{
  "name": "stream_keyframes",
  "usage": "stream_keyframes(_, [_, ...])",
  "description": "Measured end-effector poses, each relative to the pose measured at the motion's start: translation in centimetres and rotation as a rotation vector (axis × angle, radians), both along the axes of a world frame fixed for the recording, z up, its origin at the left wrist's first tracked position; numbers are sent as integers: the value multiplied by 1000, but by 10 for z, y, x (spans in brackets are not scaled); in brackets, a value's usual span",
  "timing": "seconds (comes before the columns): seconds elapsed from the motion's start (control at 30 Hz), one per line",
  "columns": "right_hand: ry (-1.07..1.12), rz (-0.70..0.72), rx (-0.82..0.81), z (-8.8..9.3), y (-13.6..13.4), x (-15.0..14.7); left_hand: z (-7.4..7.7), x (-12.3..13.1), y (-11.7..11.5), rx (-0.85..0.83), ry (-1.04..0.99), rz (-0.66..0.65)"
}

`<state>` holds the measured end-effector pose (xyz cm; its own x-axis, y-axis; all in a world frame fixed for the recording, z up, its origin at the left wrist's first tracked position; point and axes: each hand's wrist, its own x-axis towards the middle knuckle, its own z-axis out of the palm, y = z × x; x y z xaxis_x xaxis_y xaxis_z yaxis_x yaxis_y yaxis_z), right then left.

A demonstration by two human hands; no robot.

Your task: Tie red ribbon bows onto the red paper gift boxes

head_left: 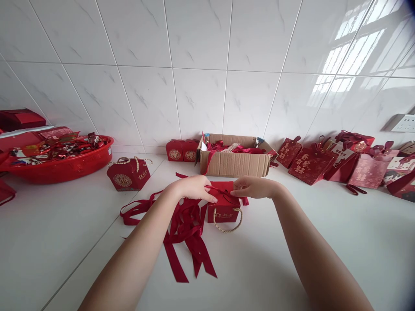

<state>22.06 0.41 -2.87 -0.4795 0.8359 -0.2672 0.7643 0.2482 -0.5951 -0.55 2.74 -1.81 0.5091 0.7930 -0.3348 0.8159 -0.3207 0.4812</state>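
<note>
A small red gift box (223, 216) with gold lettering stands in front of me, its twisted gold cord handle (231, 231) hanging over the near side. A thin dark red ribbon (223, 190) crosses the top of the box. My left hand (196, 188) is closed on the ribbon at the left of the lid, thumb near the lid. From the right, my right hand (256, 187) pinches the ribbon with its fingertips. Loose dark red ribbons (186, 224) lie in a tangle left of the box, partly behind my left forearm.
A cardboard box (233, 165) of ribbons stands behind the gift box. A red basin (65, 168) of wrapped sweets and another gift box (128, 175) are at left. Two small red boxes (183, 150) sit by the tiled wall. Several gift boxes (313, 164) line the right.
</note>
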Motion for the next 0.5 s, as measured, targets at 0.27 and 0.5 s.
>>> stream_keyframes(0.27, [48, -70, 10, 1, 2, 2, -3, -6, 6, 0, -106, 43])
stream_keyframes(0.5, [98, -83, -7, -1, 3, 3, -5, -8, 9, -4, -135, 16])
